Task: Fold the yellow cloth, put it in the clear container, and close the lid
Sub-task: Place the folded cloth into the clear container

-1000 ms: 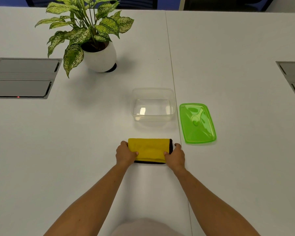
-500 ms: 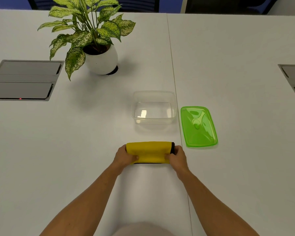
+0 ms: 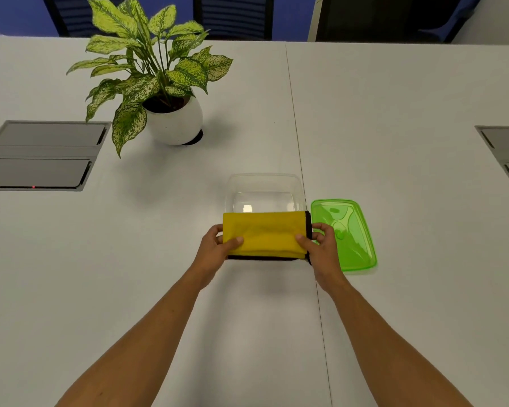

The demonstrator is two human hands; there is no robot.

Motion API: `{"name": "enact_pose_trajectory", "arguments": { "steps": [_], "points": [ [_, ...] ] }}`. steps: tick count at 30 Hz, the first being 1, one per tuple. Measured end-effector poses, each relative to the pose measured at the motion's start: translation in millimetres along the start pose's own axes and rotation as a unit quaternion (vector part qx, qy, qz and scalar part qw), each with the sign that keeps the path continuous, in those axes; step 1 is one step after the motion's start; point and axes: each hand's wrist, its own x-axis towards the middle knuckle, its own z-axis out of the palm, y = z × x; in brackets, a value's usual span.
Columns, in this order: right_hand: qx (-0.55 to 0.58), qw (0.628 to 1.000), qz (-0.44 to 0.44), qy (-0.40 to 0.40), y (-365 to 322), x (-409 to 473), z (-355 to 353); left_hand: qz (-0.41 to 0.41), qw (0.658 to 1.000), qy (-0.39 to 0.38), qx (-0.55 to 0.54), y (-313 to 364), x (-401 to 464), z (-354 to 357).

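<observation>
**Folded yellow cloth held at both ends, just short of the open container**

A wide white bench (image 3: pixel 394 113) fills the room's foreground, with a seam running down its middle. At its far left stands a potted plant (image 3: pixel 159 92) with speckled green leaves in a round white pot, well apart from the work.

Near the centre sits the clear container (image 3: pixel 265 186), open and empty, its long axis running left to right. Just beside it on the right lies the green lid (image 3: pixel 350 239), flat on the bench and not yet fitted.

In front of the container is the folded yellow cloth (image 3: pixel 265 233), a thick rectangle with a dark border along its near and right edges. Its long axis also runs left to right, matching the container. Its far edge covers the container's near rim from this angle; whether it touches cannot be told.

The left hand (image 3: pixel 218 245) is clamped on the cloth's left end, thumb on top. The right hand (image 3: pixel 321 245) is clamped on the right end the same way. The container lies straight ahead of both hands, so the coming move looks like a short carry forward and down.
</observation>
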Motion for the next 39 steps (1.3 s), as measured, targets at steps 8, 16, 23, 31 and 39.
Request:
{"name": "enact_pose_trajectory", "arguments": {
  "steps": [8, 16, 23, 31, 39],
  "points": [
    [-0.188, 0.972, -0.142, 0.001, -54, 53, 24, 0.128, 0.983, 0.083, 0.104, 59, 43, 9],
    [-0.466, 0.868, -0.165, -0.039, -58, 105, 45, 0.164, 0.897, 0.076, 0.403, 73, 98, 25],
    [-0.607, 0.777, -0.148, -0.072, -41, 114, 57, 0.127, 0.807, 0.016, 0.576, 62, 113, 37],
    [-0.704, 0.694, -0.129, -0.079, -32, 115, 70, 0.092, 0.775, 0.014, 0.626, 51, 125, 48],
    [-0.744, 0.652, -0.109, -0.097, -32, 121, 76, 0.103, 0.736, 0.022, 0.669, 48, 130, 50]
  ]
}}
